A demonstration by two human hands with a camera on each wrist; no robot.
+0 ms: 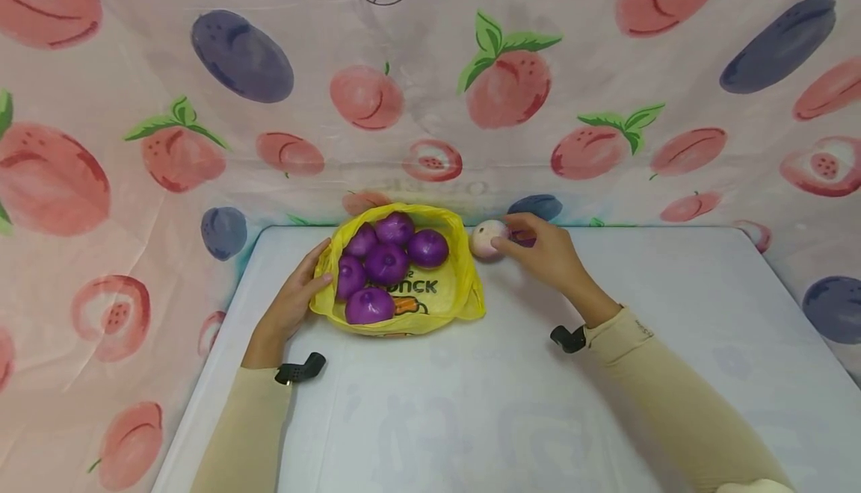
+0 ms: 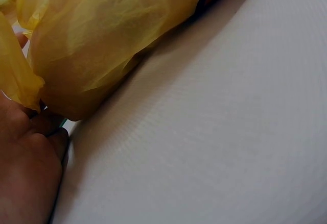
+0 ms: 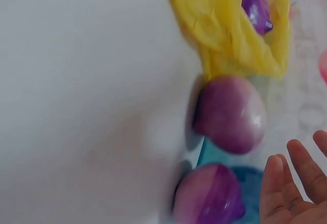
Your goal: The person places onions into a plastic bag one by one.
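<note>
A yellow plastic bag point(image 1: 474, 291) stands with its mouth spread at the back of the white table, several purple onions point(image 1: 386, 264) inside. My left hand point(image 1: 299, 291) holds the bag's left rim, thumb over the edge; in the left wrist view, the yellow plastic point(image 2: 102, 45) hides part of the fingers. Just right of the bag lies a pale pinkish onion point(image 1: 487, 240). Beside it is a second onion point(image 3: 209, 196), two-toned purple, mostly covered by my right hand point(image 1: 548, 254) in the head view. That hand's fingers are extended near both onions, gripping neither.
Behind the table point(image 1: 430, 403) hangs a fruit-print cloth point(image 1: 430, 104), close against the back edge where the bag and loose onions are. A black wrist camera point(image 1: 300, 368) sits on the left wrist and another camera point(image 1: 568, 338) on the right.
</note>
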